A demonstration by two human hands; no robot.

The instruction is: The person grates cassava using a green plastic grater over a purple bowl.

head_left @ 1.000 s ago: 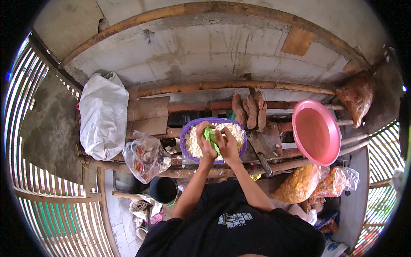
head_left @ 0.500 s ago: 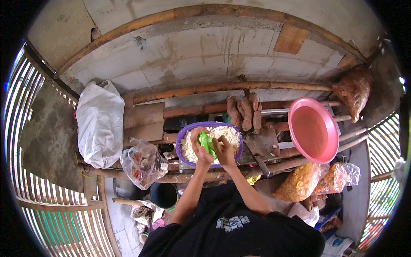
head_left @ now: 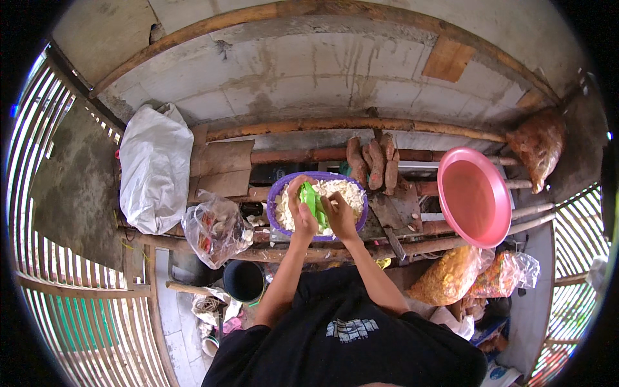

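**Both hands on the green tool over the purple basin**

Head view: the person stands at a rough counter (head_left: 412,248) of wooden poles. The left hand (head_left: 300,205) and right hand (head_left: 338,214) meet over a purple basin (head_left: 278,197) heaped with pale white shreds (head_left: 345,190). Between them sits a bright green tool (head_left: 312,198), probably a small grater or slicer. The fingers of both hands are curled and pressed around it, the left gripping its upper end, the right closing on its lower side.

Compared with a second ago the hands have hardly shifted. They were already together over the basin, and the green tool now stands a little more upright between them. My guess is the shredding is mid-stroke, with the pile already large.

Behind the basin lie several brown tubers (head_left: 374,161), likely cassava. To the right a pink round tray (head_left: 474,200) leans on the poles. A white sack (head_left: 155,168) and a clear plastic bag (head_left: 216,227) sit to the left, with a black bucket (head_left: 244,280) below.

I can't tell what is being pressed against the tool, since the fingers cover it. The bagged orange snacks (head_left: 451,274) at lower right are blurred.
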